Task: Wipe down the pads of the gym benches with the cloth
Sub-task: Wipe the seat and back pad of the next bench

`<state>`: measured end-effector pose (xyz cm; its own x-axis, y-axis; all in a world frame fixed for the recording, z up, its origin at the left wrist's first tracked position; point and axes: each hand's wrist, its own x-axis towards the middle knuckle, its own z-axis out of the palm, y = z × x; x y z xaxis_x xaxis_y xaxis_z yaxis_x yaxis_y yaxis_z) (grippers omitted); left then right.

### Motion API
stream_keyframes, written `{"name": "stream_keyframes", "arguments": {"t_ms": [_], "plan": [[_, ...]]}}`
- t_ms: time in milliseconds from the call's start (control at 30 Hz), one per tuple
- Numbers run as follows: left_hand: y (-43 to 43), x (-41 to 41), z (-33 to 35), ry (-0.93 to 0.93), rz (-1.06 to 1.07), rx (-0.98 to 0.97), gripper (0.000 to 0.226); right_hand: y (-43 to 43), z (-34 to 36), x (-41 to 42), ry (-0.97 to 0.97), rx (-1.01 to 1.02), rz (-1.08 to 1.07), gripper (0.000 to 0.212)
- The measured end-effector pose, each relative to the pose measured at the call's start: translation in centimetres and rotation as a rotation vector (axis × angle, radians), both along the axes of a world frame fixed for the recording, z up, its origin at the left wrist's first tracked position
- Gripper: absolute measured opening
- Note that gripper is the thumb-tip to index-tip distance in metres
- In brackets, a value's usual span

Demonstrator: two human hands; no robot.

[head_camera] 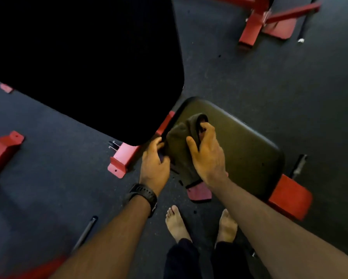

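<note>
Fingers point(206, 127) of the right hand point(209, 158) curl into a fold of the cloth point(179, 148), the left hand point(154, 160) pinching its other edge, at the left edge of the seat pad point(245, 143). I'd flatten the cloth first, then wipe in overlapping strokes toward the far corner.

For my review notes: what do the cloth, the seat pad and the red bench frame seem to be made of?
Cloth: soft fabric, matt olive-brown; it folds and droops. Seat pad: probably vinyl or similar over padding; black, faint sheen, rounded edges. Bench frame: apparently painted metal; smooth red, square section with a bolt hole.
</note>
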<state>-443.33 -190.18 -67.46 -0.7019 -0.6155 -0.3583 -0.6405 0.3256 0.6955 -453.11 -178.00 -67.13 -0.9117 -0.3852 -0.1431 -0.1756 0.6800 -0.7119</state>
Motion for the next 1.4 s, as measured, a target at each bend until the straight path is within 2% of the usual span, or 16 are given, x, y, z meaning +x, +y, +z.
{"name": "stream_keyframes", "arguments": {"t_ms": [100, 167, 267, 367, 467, 533, 633, 700, 767, 900, 1000, 1067, 1133, 1200, 1267, 1400], "plan": [[-0.6, 0.8, -2.6, -0.106, -0.194, -0.071, 0.087, 0.4, -2.5, 1.4, 0.295, 0.192, 0.072, 0.059], [-0.7, 1.5, -3.8, -0.207, -0.385, -0.152, 0.105, 1.1, -3.8, 3.3, 0.428, 0.265, 0.260, 0.064], [-1.2, 2.0, -4.7, -0.256, -0.515, -0.268, 0.121, 0.2, -5.1, 3.9, 0.426, 0.306, 0.437, 0.068], [-2.6, 1.2, -5.4, -0.202, -0.480, -0.305, 0.134, -3.1, -5.3, 1.0, 0.429, 0.253, 0.568, 0.067], [-3.6, 0.3, -5.6, -0.198, -0.487, -0.316, 0.137, -3.3, -5.1, -1.9, 0.503, 0.322, 0.688, 0.062], [-3.5, -0.1, -5.5, -0.199, -0.464, -0.309, 0.137, -1.1, -4.8, -2.5, 0.461, 0.327, 0.547, 0.060], [-2.5, -0.5, -4.6, -0.279, -0.492, -0.322, 0.150, 2.3, -4.6, 0.3, 0.315, 0.266, 0.158, 0.063], [-2.2, -0.3, -4.6, -0.304, -0.487, -0.310, 0.148, 2.6, -4.7, 4.2, 0.341, 0.265, 0.213, 0.067], [-2.5, 0.1, -5.0, -0.299, -0.508, -0.338, 0.136, 1.5, -4.8, 5.8, 0.405, 0.263, 0.430, 0.065], [-3.4, 0.8, -6.2, -0.255, -0.477, -0.308, 0.145, -2.3, -5.0, -1.2, 0.478, 0.266, 0.678, 0.064], [-3.2, 0.6, -6.0, -0.234, -0.437, -0.289, 0.152, -2.5, -4.7, -5.6, 0.521, 0.349, 0.740, 0.060], [-2.9, 0.5, -5.6, -0.255, -0.442, -0.292, 0.155, -1.0, -4.4, -6.8, 0.428, 0.356, 0.590, 0.060], [-2.6, 0.5, -5.1, -0.301, -0.447, -0.292, 0.155, 0.9, -4.1, -6.0, 0.281, 0.338, 0.236, 0.061], [-2.4, 0.4, -4.7, -0.320, -0.432, -0.271, 0.155, 2.2, -4.0, -2.0, 0.271, 0.311, 0.003, 0.060], [-2.6, 0.4, -5.0, -0.312, -0.434, -0.244, 0.149, 1.9, -4.2, 3.4, 0.325, 0.292, 0.123, 0.064], [-3.7, 0.9, -6.1, -0.255, -0.509, -0.336, 0.104, -1.3, -5.0, 5.0, 0.411, 0.212, 0.543, 0.070]]}}
